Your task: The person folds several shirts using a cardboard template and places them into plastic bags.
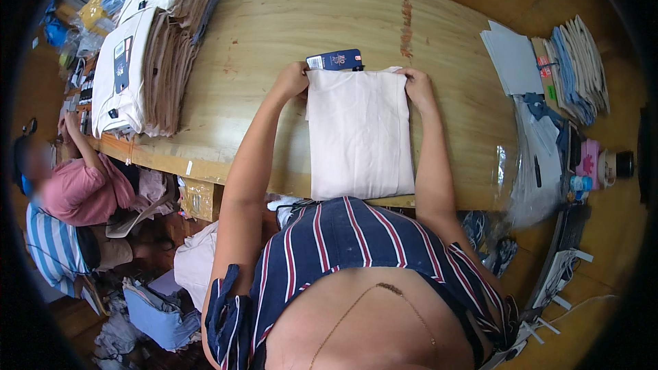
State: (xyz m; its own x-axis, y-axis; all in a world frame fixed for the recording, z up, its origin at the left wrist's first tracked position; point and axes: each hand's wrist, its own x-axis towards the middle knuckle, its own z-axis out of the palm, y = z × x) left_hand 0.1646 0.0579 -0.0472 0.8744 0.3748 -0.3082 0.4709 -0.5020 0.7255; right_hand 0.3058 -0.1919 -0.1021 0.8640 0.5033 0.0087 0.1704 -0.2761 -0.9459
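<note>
A folded off-white garment (361, 137) lies flat on the wooden table (274, 20) in front of me, its near edge close to the table's edge. My left hand (295, 80) is closed on its far left corner, fingertips partly hidden. With bent fingers, my right hand (417, 88) pinches the far right corner. A navy hang tag (334, 59) sticks out past the garment's far edge, beside my left hand. Whether the garment is trousers or another kind, the folds do not show.
Tall stacks of folded garments (161, 72) with navy tags stand at the left. White sheets (510, 58), folded cloths (579, 68) and clear plastic bags (531, 171) lie at the right. Another person in a pink top (89, 188) sits at the far left.
</note>
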